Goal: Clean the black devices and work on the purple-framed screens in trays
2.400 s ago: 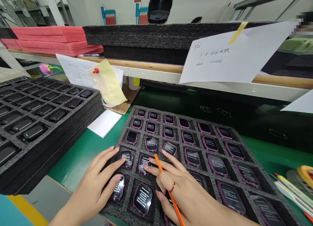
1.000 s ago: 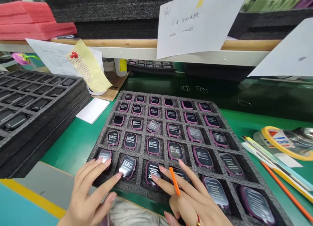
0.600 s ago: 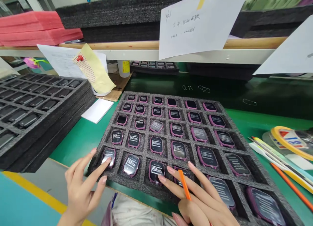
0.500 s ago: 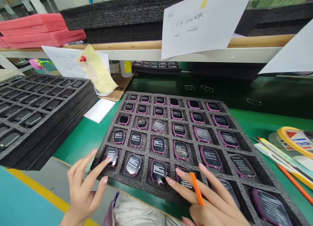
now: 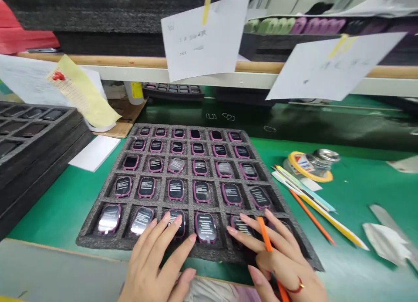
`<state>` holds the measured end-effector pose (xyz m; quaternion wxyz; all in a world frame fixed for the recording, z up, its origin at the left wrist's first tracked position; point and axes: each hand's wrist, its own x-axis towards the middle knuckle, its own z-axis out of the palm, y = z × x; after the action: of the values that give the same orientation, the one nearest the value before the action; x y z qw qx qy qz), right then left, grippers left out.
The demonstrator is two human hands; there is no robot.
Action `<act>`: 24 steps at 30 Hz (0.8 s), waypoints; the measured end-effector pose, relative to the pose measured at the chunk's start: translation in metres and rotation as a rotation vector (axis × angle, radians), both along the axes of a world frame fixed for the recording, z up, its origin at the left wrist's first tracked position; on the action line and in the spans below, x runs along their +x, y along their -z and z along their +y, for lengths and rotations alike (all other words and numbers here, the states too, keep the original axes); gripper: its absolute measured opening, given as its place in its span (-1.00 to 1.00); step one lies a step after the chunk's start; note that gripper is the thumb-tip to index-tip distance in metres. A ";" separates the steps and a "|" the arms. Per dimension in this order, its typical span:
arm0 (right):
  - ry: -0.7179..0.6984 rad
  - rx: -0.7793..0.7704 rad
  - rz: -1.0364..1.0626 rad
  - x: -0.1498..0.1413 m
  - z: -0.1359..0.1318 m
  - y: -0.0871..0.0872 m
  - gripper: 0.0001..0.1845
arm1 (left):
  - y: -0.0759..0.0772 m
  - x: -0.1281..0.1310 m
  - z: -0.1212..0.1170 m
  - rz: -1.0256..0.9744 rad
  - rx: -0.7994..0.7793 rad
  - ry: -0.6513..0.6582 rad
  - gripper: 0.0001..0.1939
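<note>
Blocking front watches (image 5: 242,226), L hand (image 5: 157,259) released, R hand (image 5: 283,262) clenching orange stick (image 5: 265,235), pens (image 5: 326,215) nearby

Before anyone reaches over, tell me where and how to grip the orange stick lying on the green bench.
Pinch the orange stick midway along its near half, coming from above, fingertips closing across its width. It is thin and lies flat; its far end crowds the yellow-and-white pen, while the near half diverges, leaving bare bench beside it.

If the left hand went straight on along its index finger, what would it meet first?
Probably the purple-rimmed watch, fourth from left in the nearest row of the foam tray. How high the left hand sits is unclear.
</note>
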<state>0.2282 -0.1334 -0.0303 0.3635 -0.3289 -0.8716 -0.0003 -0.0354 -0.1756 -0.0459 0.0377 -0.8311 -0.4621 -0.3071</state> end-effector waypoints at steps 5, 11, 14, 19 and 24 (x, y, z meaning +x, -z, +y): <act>0.037 0.010 0.074 0.010 -0.005 0.003 -0.77 | -0.007 0.016 0.011 0.090 -0.027 0.033 -0.54; 0.112 0.016 0.100 0.019 -0.006 0.007 -0.78 | -0.003 0.014 0.012 0.082 -0.001 0.053 -0.51; 0.116 0.041 0.092 0.020 -0.007 0.009 -0.78 | -0.001 0.013 0.012 0.068 0.024 0.082 -0.54; 0.151 0.020 0.200 0.028 -0.010 0.013 -0.79 | -0.001 0.020 0.015 0.105 0.032 0.072 -0.56; 0.220 0.031 0.244 0.042 -0.013 0.015 -0.79 | -0.004 0.023 0.017 0.194 0.050 0.057 -0.52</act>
<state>0.2700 -0.1468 -0.0454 0.4696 -0.4144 -0.7795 -0.0137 -0.0120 -0.1584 -0.0414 0.0944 -0.8686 -0.4243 -0.2377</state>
